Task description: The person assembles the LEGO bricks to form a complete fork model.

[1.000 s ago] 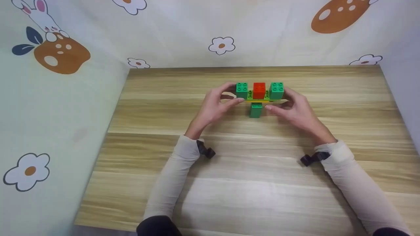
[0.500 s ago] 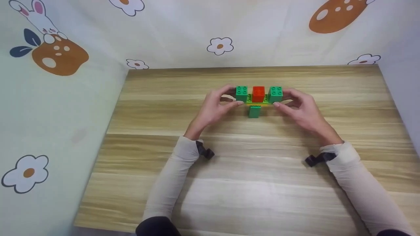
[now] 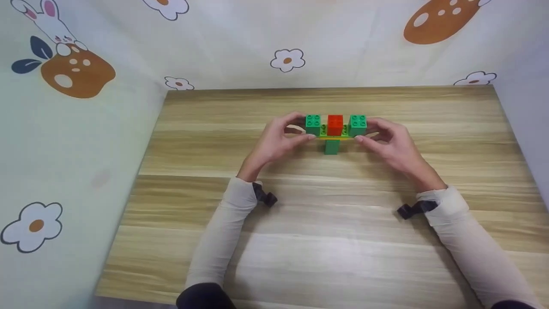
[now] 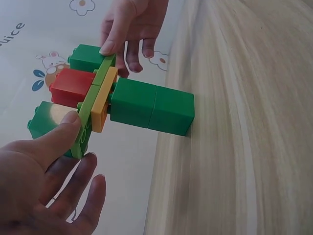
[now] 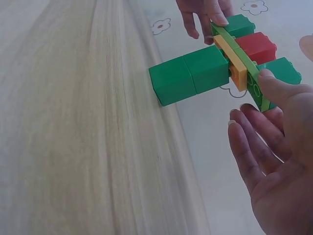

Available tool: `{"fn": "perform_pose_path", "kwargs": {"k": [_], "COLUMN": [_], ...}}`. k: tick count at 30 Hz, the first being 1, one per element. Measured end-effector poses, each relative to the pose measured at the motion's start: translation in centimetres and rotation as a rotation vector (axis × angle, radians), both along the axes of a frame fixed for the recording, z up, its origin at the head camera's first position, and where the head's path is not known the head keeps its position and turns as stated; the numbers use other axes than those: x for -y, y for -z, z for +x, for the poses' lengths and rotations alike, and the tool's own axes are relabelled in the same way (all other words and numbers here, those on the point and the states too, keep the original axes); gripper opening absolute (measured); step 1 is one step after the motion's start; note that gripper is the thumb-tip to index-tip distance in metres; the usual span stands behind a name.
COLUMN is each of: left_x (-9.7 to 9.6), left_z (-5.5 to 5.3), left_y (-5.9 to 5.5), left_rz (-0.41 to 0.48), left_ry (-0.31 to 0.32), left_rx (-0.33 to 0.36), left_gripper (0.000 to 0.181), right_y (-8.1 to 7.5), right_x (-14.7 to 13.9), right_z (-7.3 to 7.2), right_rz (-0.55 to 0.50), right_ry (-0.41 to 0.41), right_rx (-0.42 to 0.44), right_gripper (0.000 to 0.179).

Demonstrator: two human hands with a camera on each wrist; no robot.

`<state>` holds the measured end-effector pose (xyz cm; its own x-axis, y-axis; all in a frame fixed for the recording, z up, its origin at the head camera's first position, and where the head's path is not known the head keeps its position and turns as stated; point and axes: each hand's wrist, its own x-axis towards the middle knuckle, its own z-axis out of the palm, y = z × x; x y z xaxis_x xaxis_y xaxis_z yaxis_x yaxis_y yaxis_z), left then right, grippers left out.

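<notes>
In the head view, a toy brick assembly has a left green brick [image 3: 313, 125], a red brick [image 3: 335, 125] and a right green brick [image 3: 357, 125] in a row. They sit on light green plates [image 4: 94, 95], with an orange plate [image 4: 101, 110] below. Under the middle, a stack of two green bricks [image 4: 151, 105] stands on the table. Studs show in a narrow gap between stack and orange plate. My left hand [image 3: 274, 139] pinches the assembly's left end, thumb on the light green plate. The right end is pinched by my right hand [image 3: 394, 143].
The wooden table [image 3: 317, 240] extends around both forearms. A patterned wall covering [image 3: 231, 47] rises behind its far edge and at the left. Small dark devices, one at the left wrist [image 3: 266, 195] and one at the right [image 3: 416, 209], are strapped over the sleeves.
The upper assembly has come down and nearer, over the green stack, whose top is now hidden in the head view. My right thumb has shifted outward to the right green brick's lower edge.
</notes>
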<state>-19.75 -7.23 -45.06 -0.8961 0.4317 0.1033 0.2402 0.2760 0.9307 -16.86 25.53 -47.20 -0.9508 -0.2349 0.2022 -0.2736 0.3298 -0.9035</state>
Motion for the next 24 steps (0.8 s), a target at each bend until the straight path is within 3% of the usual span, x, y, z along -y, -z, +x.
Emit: {"fn": "perform_pose_path", "kwargs": {"k": [24], "left_x": [-0.30], "left_z": [0.02], "left_y": [0.21], "left_rz": [-0.010], "left_ry": [-0.007], "left_rx": [-0.023], "left_gripper": [0.044], "right_y": [0.50], "right_x": [-0.31], "right_z": [-0.33], "right_rz": [0.025], "right_ry": [0.024], "right_rx": [-0.007], "right_gripper": [0.040]}}
